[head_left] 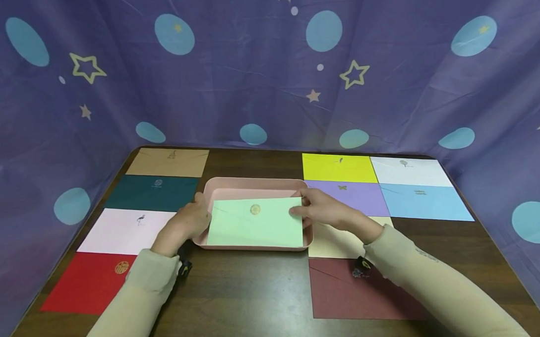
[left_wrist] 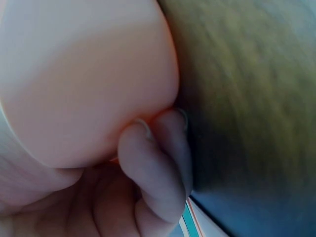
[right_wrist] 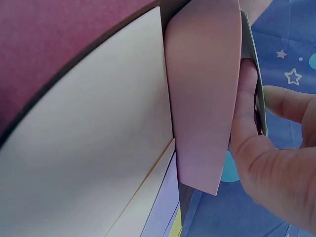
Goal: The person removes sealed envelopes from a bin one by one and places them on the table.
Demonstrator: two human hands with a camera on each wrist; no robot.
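Observation:
A pink tray (head_left: 235, 192) stands on the dark wooden table. My left hand (head_left: 189, 222) holds it by its left side, and in the left wrist view fingertips press against the tray's outer wall (left_wrist: 98, 89). A pale green envelope (head_left: 254, 228) with a round gold emblem is tilted up over the tray, covering most of its inside. My right hand (head_left: 324, 207) pinches the envelope's right edge, thumb in front and fingers behind. The right wrist view shows those fingers between the thin envelope (right_wrist: 251, 42) and the tray's side (right_wrist: 202, 98).
Left of the tray lie tan (head_left: 167, 163), dark green (head_left: 152, 192), pale pink (head_left: 125, 233) and red envelopes (head_left: 84, 284). To the right are yellow (head_left: 337, 170), white (head_left: 410, 172), purple (head_left: 356, 197), light blue (head_left: 427, 202), cream (head_left: 332, 241) and maroon ones (head_left: 341, 297). A patterned purple curtain (head_left: 249, 90) hangs behind.

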